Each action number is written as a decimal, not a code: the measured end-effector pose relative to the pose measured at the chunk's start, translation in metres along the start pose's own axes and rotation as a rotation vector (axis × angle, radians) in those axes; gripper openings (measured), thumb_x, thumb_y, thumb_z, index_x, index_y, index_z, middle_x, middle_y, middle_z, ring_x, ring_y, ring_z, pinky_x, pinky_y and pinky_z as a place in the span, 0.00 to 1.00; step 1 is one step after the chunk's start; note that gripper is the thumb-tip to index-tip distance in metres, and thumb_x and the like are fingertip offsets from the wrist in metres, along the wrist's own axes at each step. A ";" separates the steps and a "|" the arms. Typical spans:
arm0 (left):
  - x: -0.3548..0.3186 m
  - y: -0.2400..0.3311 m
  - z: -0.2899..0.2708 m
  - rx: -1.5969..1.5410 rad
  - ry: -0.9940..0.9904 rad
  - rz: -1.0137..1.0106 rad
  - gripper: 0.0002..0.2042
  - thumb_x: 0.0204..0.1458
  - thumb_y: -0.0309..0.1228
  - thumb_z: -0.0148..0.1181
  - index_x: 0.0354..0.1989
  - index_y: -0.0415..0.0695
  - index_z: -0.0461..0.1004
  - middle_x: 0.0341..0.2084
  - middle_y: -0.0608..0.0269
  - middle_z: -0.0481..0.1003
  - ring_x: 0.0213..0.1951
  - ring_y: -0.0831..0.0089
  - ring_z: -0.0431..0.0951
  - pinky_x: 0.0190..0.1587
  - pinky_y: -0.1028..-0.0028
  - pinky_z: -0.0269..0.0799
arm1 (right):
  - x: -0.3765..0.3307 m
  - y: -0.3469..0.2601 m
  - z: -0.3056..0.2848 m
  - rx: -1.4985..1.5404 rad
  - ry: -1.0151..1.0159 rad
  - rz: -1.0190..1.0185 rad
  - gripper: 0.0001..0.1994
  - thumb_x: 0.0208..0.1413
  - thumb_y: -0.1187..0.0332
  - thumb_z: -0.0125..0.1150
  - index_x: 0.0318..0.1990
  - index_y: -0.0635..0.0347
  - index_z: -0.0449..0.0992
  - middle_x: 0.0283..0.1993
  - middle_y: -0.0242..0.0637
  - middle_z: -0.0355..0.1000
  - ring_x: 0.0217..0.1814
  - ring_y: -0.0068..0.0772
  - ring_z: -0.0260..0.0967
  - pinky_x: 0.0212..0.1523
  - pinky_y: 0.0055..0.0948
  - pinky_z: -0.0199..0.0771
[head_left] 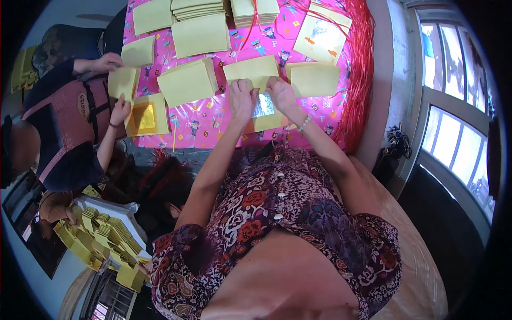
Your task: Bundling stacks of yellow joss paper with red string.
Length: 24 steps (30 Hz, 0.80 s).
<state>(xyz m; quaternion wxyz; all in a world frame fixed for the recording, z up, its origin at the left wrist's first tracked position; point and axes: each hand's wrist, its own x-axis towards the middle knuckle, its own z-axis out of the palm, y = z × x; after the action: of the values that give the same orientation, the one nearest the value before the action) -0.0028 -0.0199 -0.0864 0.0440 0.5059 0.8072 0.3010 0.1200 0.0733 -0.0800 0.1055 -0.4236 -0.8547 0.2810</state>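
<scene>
On the pink table cover, a pale yellow paper sheet [257, 125] with a silver foil square lies in front of me. My left hand [242, 97] rests on its left side, with the fingers bent and pressed at the edge of a yellow upper layer [250, 68]. Across from it, my right hand [281, 93] pinches the same edge near the right side. Whether that upper layer is a folded part or a separate sheet, I cannot tell. Stacks of yellow paper flank my hands, one on the left [188, 84] and one on the right [313, 79].
Red string [362, 69] hangs over the table's right edge. A sheet with silver foil [321, 37] and more paper stacks [200, 36] are at the back. To the left, a co-worker's hands [120, 110] handle yellow paper beside a gold-foil sheet [144, 118]. Folded yellow papers [109, 237] sit lower left.
</scene>
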 end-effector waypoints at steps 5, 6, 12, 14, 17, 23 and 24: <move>-0.003 -0.002 0.002 -0.004 -0.022 -0.004 0.23 0.47 0.35 0.66 0.48 0.38 0.65 0.44 0.46 0.66 0.47 0.49 0.67 0.50 0.58 0.65 | -0.001 0.007 -0.005 0.004 -0.029 0.048 0.06 0.49 0.71 0.62 0.33 0.60 0.71 0.33 0.43 0.72 0.40 0.47 0.72 0.41 0.41 0.72; -0.004 -0.002 0.001 -0.010 -0.021 0.002 0.23 0.47 0.35 0.66 0.48 0.38 0.65 0.44 0.46 0.66 0.47 0.50 0.68 0.50 0.58 0.65 | -0.001 0.008 -0.005 0.024 -0.028 0.047 0.06 0.49 0.72 0.63 0.33 0.61 0.71 0.33 0.43 0.72 0.40 0.47 0.72 0.41 0.41 0.72; -0.005 -0.003 0.002 -0.010 -0.011 0.008 0.22 0.48 0.35 0.66 0.47 0.38 0.65 0.43 0.46 0.66 0.46 0.50 0.68 0.49 0.58 0.65 | -0.002 0.012 -0.002 0.041 -0.022 0.006 0.08 0.48 0.73 0.63 0.34 0.62 0.70 0.33 0.43 0.72 0.39 0.48 0.72 0.41 0.42 0.72; -0.004 -0.003 0.003 -0.019 -0.016 0.006 0.22 0.48 0.35 0.66 0.47 0.38 0.65 0.43 0.47 0.66 0.46 0.50 0.68 0.49 0.58 0.65 | -0.001 0.011 -0.004 0.037 -0.032 -0.006 0.09 0.49 0.72 0.63 0.35 0.61 0.70 0.33 0.43 0.72 0.39 0.48 0.72 0.41 0.42 0.72; -0.004 -0.004 0.003 -0.026 0.005 0.028 0.21 0.48 0.35 0.65 0.46 0.38 0.65 0.42 0.47 0.66 0.46 0.50 0.68 0.49 0.58 0.65 | 0.000 0.007 -0.007 -0.007 -0.064 0.001 0.09 0.49 0.70 0.64 0.35 0.61 0.70 0.33 0.43 0.72 0.40 0.48 0.72 0.40 0.42 0.72; -0.003 -0.004 0.004 -0.016 0.016 0.027 0.21 0.48 0.34 0.65 0.46 0.38 0.65 0.41 0.47 0.65 0.45 0.50 0.68 0.47 0.57 0.65 | 0.007 -0.005 -0.001 -0.058 -0.036 -0.061 0.10 0.48 0.67 0.65 0.33 0.60 0.71 0.35 0.43 0.71 0.40 0.48 0.71 0.40 0.42 0.72; -0.003 -0.005 0.003 -0.035 0.017 0.035 0.21 0.48 0.34 0.65 0.46 0.38 0.65 0.41 0.47 0.65 0.45 0.50 0.68 0.48 0.58 0.65 | 0.007 -0.004 0.000 -0.081 -0.024 -0.101 0.10 0.47 0.67 0.65 0.33 0.59 0.71 0.35 0.43 0.71 0.40 0.47 0.71 0.40 0.42 0.72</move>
<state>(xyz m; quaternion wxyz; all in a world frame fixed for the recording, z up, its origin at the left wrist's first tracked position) -0.0041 -0.0228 -0.0921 0.0405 0.5164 0.7933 0.3201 0.1128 0.0771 -0.0782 0.0921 -0.3803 -0.8869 0.2456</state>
